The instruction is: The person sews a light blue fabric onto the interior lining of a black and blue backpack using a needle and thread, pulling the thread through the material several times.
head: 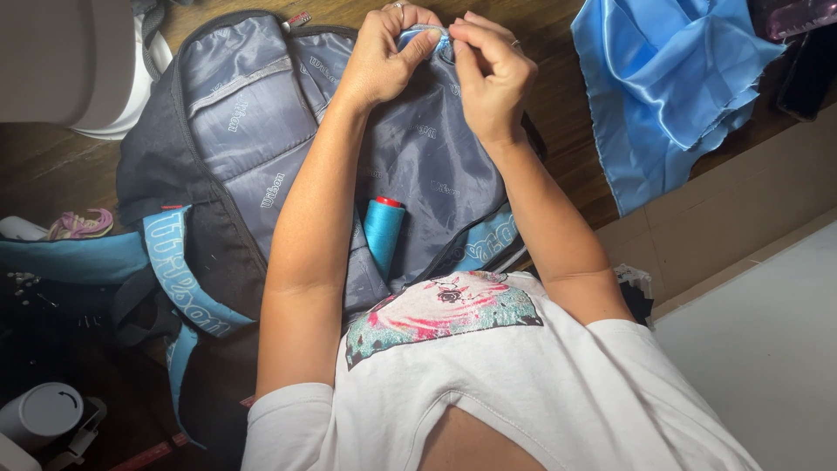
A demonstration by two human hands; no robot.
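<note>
backpack (261, 148), grey and dark with blue trim, lies open on the wooden table (567, 96), its silvery lining turned up toward the camera and its far rim reaching the top of the view. the lining shows flat sewn pockets on the left side; what they hold cannot be seen. a blue thread spool (384, 228) with a red cap sits inside the open bag, near the person's chest, between the two forearms.

left hand (381, 54) is bunched at the far rim of the bag, fingers curled together and pinched on a fold of light blue edging (425, 35) there. right hand (490, 74) is just beside it, touching the same spot, thumb and fingertips closed together on the edging; whether a needle is between them is too small to tell.

a heap of shiny blue fabric (671, 87) lies on the table to the right, well apart from the bag. a white cylinder container (39, 414) with its lid on stands at the lower left. a blue printed strap (179, 270) trails off the bag's left side.
</note>
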